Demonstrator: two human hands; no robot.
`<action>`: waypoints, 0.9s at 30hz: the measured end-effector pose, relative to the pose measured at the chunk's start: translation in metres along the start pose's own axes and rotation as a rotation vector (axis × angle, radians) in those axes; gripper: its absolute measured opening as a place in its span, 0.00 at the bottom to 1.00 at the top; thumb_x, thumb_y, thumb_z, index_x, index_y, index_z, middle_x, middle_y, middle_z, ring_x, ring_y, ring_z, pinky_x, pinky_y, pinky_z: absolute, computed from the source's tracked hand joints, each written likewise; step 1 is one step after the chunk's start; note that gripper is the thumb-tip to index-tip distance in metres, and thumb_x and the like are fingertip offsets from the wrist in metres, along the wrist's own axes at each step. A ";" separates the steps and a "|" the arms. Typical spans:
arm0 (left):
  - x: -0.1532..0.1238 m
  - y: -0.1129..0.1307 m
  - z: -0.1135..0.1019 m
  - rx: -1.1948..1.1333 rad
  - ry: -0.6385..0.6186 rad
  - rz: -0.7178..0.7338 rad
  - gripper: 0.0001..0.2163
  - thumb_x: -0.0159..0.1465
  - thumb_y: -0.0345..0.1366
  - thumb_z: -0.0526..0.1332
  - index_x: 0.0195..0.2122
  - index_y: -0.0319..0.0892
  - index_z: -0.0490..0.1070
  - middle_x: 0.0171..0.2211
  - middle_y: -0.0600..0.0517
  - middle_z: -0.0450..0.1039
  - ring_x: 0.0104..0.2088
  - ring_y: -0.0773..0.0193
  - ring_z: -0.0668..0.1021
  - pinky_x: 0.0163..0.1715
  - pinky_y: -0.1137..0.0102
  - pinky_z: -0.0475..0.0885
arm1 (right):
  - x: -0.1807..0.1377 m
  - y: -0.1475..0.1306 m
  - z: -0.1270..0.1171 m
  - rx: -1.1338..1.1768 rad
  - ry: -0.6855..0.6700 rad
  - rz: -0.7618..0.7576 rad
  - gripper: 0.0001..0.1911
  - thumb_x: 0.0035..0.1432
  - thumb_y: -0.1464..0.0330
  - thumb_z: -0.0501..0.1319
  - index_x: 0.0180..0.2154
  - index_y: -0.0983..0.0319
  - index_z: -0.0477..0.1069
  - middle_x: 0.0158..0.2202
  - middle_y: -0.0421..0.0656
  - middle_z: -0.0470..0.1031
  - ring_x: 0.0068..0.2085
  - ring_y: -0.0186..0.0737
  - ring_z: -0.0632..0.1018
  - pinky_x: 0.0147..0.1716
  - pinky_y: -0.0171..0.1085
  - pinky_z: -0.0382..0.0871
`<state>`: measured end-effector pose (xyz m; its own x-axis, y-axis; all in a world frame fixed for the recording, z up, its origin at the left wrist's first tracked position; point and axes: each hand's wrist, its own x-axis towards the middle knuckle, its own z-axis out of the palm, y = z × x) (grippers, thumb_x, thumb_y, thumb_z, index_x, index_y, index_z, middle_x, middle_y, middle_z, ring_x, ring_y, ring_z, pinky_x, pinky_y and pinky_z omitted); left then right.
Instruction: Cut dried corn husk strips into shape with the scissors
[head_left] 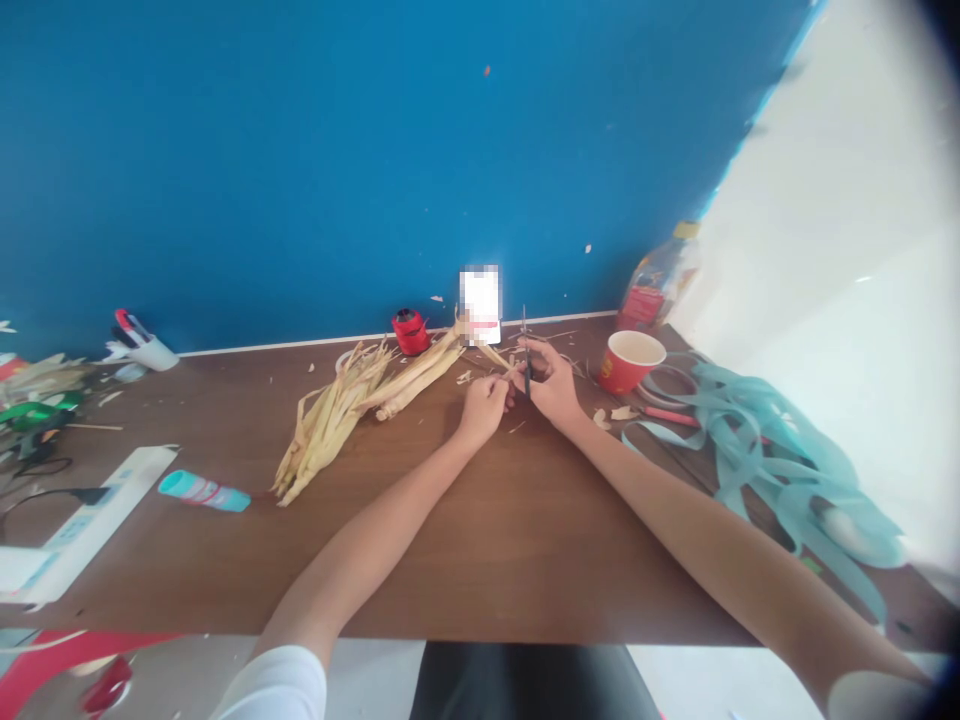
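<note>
My right hand (547, 385) is shut on small black-handled scissors (526, 362), which stand upright between my hands with the blades pointing up. My left hand (484, 408) pinches a thin pale strip of dried corn husk (501, 380) close to the scissors. A large bundle of dried corn husks (337, 425) lies on the brown wooden table (510, 570) to the left of my hands. Its tied, narrowed end points up and right, towards my fingers. Small husk scraps lie scattered around my hands.
A blue wall rises behind the table. Along it stand a red spool (411, 332), a blurred white card (480, 303) and a plastic bottle (658, 280). To the right are a red paper cup (628, 360), red-handled scissors (667, 416) and pale blue ribbon loops (765, 460).
</note>
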<state>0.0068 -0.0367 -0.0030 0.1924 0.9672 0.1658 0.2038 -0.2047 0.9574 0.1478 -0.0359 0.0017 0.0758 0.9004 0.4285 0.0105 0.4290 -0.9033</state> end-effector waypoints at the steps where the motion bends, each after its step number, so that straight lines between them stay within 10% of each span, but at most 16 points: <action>1: 0.000 0.000 0.000 0.001 0.001 -0.001 0.11 0.61 0.31 0.51 0.24 0.40 0.69 0.20 0.53 0.70 0.21 0.68 0.72 0.24 0.73 0.67 | 0.000 0.000 0.000 -0.007 0.007 -0.004 0.30 0.46 0.67 0.69 0.52 0.59 0.68 0.34 0.40 0.77 0.33 0.39 0.77 0.34 0.39 0.72; 27: 0.003 -0.002 0.002 -0.060 -0.044 -0.011 0.10 0.61 0.32 0.51 0.29 0.39 0.71 0.24 0.53 0.72 0.22 0.70 0.72 0.24 0.74 0.67 | 0.001 0.001 0.000 -0.006 0.056 -0.019 0.29 0.44 0.70 0.68 0.51 0.59 0.69 0.33 0.40 0.76 0.31 0.38 0.76 0.30 0.37 0.71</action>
<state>0.0085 -0.0336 -0.0050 0.2329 0.9615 0.1455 0.1486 -0.1830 0.9718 0.1484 -0.0348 0.0015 0.1315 0.8865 0.4437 0.0180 0.4454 -0.8952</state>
